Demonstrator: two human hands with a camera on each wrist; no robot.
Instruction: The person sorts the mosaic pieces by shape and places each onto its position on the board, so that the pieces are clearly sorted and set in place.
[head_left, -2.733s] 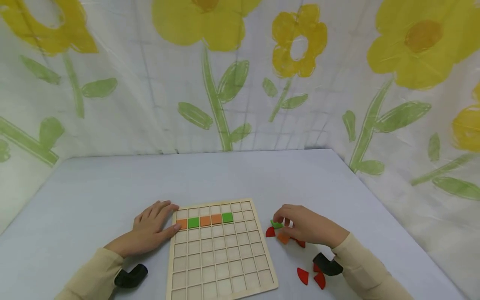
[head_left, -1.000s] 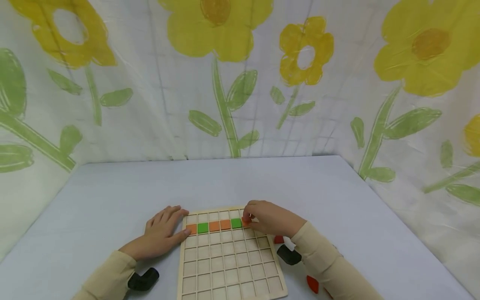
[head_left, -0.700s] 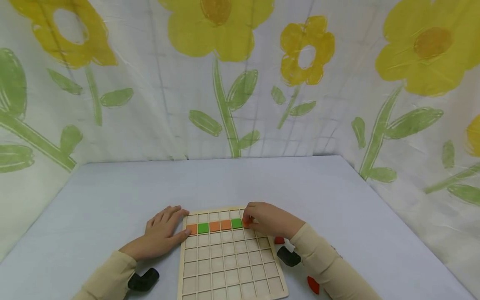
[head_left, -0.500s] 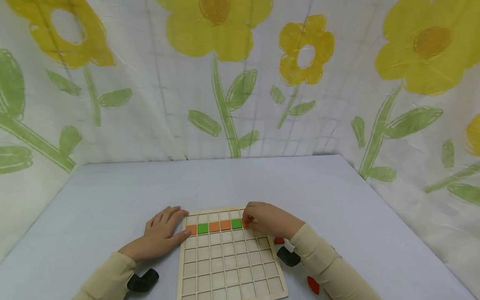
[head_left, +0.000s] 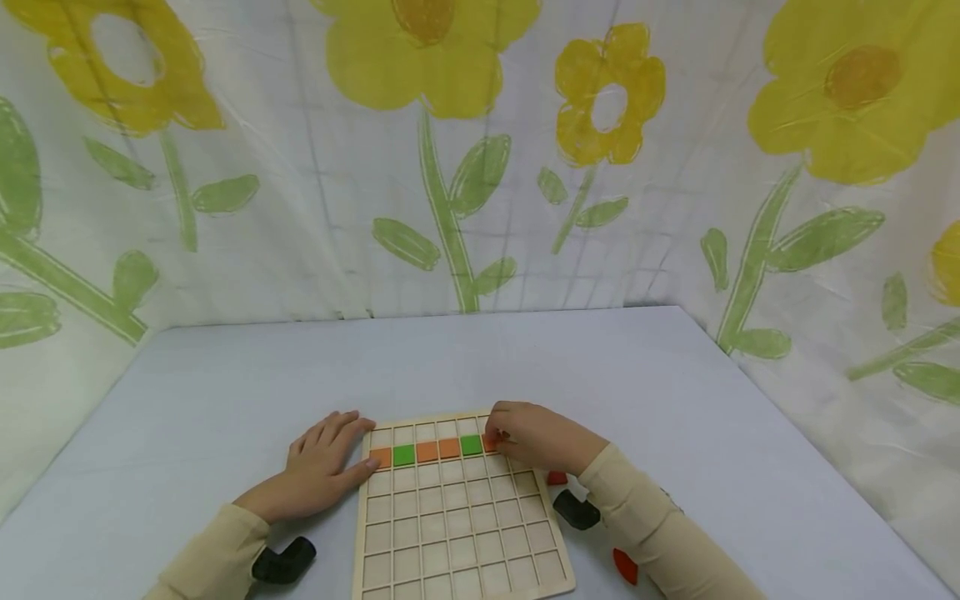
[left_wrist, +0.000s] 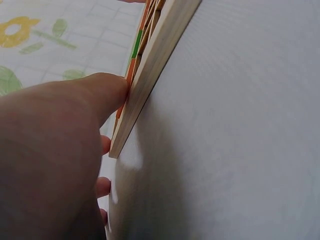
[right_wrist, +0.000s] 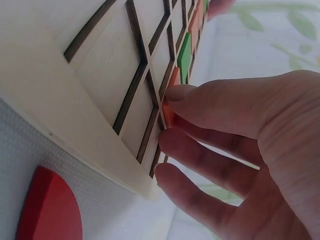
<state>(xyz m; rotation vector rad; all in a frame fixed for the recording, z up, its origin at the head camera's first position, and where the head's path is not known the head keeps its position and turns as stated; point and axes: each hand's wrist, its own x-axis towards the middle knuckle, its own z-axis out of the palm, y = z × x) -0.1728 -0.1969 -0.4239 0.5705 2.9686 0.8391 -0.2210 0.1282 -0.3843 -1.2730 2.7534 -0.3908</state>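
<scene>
Head view: left hand (head_left: pixel 318 467) fingers extended at left edge of grid board (head_left: pixel 457 525), holding nothing; right hand (head_left: pixel 536 437) curled, pinching rightmost orange tile (head_left: pixel 490 444) in board's second-farthest row. Left wrist: thumb at board's rim. Right wrist: thumb on tile, red piece (right_wrist: pixel 52 210) beside board

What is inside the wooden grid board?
The board holds a row of tiles: orange, green, orange, orange, green, then an orange tile at the right hand. Cells covered by its fingers can't be seen.

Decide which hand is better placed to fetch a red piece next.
Probably the right hand, once off the orange tile: red pieces lie on its side of the board; the left hand rests at the opposite edge.
</scene>
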